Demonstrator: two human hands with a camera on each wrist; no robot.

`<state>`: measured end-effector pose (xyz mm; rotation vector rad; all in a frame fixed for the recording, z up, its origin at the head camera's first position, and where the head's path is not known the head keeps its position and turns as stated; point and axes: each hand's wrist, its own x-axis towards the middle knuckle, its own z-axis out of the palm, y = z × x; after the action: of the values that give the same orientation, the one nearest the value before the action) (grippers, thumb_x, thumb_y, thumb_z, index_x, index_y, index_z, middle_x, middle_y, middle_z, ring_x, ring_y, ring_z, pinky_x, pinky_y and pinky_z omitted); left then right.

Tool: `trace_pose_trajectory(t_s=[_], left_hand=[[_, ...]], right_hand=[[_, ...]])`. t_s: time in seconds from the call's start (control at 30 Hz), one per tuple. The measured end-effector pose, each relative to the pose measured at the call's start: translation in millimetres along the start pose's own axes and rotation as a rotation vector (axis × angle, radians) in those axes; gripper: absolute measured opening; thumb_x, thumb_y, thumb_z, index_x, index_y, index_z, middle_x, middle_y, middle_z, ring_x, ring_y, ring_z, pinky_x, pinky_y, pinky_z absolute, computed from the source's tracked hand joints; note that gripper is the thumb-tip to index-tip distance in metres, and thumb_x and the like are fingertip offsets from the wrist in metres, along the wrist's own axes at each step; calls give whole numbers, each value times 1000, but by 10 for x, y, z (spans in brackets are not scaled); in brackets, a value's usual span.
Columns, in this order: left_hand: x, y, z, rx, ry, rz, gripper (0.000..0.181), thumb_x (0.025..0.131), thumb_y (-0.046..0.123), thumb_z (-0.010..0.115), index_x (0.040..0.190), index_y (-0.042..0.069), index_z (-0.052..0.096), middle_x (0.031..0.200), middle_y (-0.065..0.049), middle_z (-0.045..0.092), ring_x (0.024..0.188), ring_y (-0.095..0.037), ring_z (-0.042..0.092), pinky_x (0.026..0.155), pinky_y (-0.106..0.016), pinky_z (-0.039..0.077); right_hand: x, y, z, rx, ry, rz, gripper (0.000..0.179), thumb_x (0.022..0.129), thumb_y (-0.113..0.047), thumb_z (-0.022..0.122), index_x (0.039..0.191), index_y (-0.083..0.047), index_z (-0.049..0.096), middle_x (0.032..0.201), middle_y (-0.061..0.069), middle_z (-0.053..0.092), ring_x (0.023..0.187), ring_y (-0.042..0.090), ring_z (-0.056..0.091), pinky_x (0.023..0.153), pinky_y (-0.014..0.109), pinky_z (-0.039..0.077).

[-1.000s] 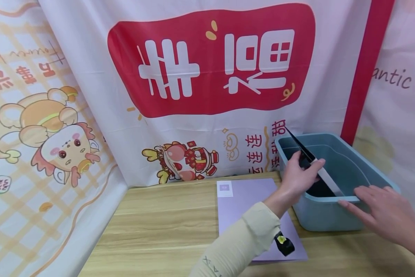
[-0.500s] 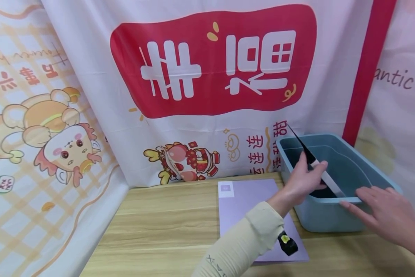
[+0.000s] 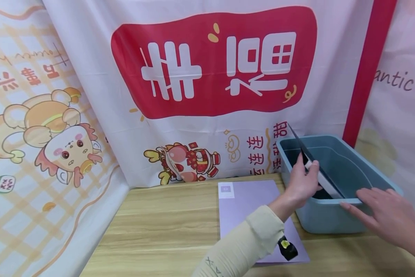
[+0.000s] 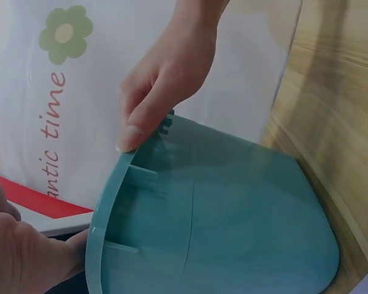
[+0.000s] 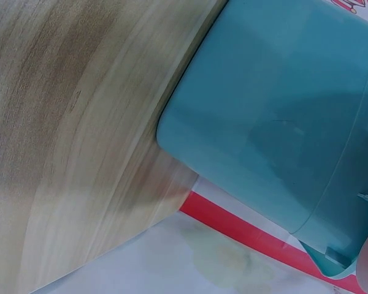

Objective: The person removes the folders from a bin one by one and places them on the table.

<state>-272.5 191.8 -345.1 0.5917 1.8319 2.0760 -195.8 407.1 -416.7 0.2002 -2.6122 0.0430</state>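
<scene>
A thin, dark, flat panel with a white strip along its edge (image 3: 328, 186) leans inside a blue-green plastic bin (image 3: 332, 219). Its far corner sticks up past the bin's back left rim. My left hand (image 3: 302, 182) pinches the panel by the white edge, thumb on top, over the bin's left side. Gripping the bin's near right rim is my right hand (image 3: 384, 213). The left wrist view shows that right hand (image 4: 165, 73) with its thumb on the rim, and part of my left hand (image 4: 24, 257) behind the bin wall. The panel's lower part is hidden in the bin.
On the wooden table (image 3: 152, 223), left of the bin, lies a lilac folder-like sheet (image 3: 249, 196) with a white label, partly under my left forearm. A small black item with a yellow mark (image 3: 288, 248) shows over it. Printed cloth (image 3: 210, 127) hangs behind.
My left hand has turned the panel slightly, and more of its dark right face shows beside the white edge. The right hand keeps its place on the rim.
</scene>
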Motion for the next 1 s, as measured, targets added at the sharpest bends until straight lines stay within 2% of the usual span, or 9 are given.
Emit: trace_pose_trajectory(t_s=[0.13,0.23,0.37,0.47,0.53,0.7,1.0], left_hand=[[-29,-7,-30,-26,19,18,56,110,31,47,162,26,26,152,-3,49,119,-21,65,88,-42,61],[-48,-12,-70,-43,16,39,52,111,30,46,160,25,31,144,-4,56,116,-22,65,88,-42,61],[-70,0,-133,-59,24,73,40,111,29,45,151,28,44,126,-1,64,112,-25,68,85,-41,62],[-88,16,-173,-67,48,104,33,111,30,45,143,28,51,120,-1,66,110,-26,69,83,-40,63],[-101,28,-196,-65,71,124,31,111,30,46,140,26,53,120,-4,66,108,-25,69,81,-39,63],[-136,72,-267,-96,90,148,36,111,30,47,145,19,51,125,-9,65,111,-25,68,81,-41,63],[-176,136,-375,-198,152,194,30,111,27,46,136,12,55,123,-15,66,115,-32,67,85,-56,59]], right_hand=[[-6,-1,3,2,-7,3,47,89,-57,71,71,-20,49,63,-6,40,59,14,38,54,31,34],[-4,15,1,14,-23,9,46,90,-58,70,72,-20,52,64,-6,42,59,13,40,54,31,37],[4,22,-4,24,-37,17,45,90,-59,69,73,-20,54,64,-6,45,59,13,40,54,30,40],[3,18,-4,23,-39,20,45,90,-59,69,73,-21,53,64,-6,44,58,13,40,55,30,41],[0,21,-1,21,-47,21,45,90,-59,68,73,-21,53,64,-6,44,59,13,40,55,30,41],[-2,35,4,16,-67,28,46,92,-60,67,73,-20,52,64,-5,44,60,14,41,55,31,41],[6,29,4,14,-69,35,47,92,-60,66,73,-19,53,65,-5,45,60,14,42,55,31,40]])
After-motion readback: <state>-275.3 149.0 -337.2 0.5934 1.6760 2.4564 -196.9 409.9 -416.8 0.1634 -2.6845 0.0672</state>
